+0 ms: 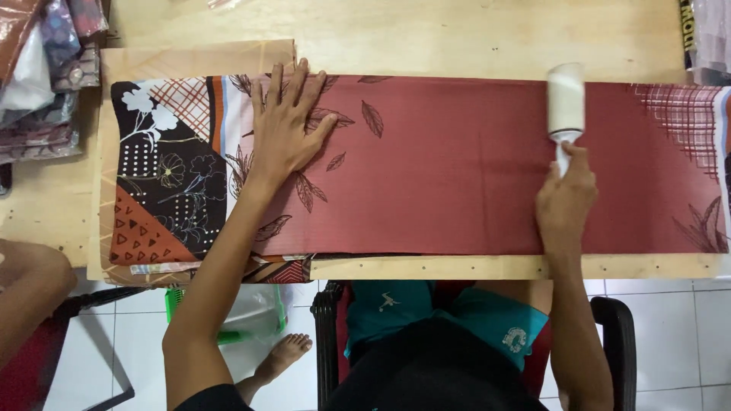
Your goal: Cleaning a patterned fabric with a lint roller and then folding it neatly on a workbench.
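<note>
Head view, left hand (pixel 285 125) flat on smooth red cloth (pixel 457 164), right hand (pixel 565 202) gripping cylindrical (white) lint roller (pixel 566 101)

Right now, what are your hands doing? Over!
Left hand flat on red printed cloth, pinning it. Right hand grips white lint roller, roller on cloth. Nothing in the way.
</note>
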